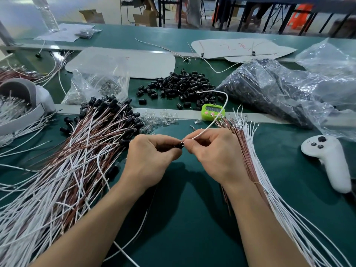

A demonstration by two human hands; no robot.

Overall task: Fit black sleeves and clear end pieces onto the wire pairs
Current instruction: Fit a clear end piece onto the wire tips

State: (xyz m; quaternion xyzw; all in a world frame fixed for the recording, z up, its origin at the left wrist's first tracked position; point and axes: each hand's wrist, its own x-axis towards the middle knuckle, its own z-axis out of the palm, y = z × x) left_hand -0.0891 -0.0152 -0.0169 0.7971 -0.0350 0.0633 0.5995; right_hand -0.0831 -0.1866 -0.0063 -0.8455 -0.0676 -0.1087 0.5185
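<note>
**Pinching sleeve to wire end, mid-table**

Pinching a black sleeve between the curled thumb and forefinger of the left hand, low over the green mat, near the middle of the table. Gripping a white wire in the closed fingertips of the right hand, with its near end touching the sleeve and its far end arching up above a green timer. Flanked on the left by a heap of sleeved wires, brown and white, and on the right by a fan of unsleeved wires. Beyond the hands, facing scattered clear end pieces, then a pile of loose sleeves and a plastic bag holding more. Far right, lying near a white controller.
</note>
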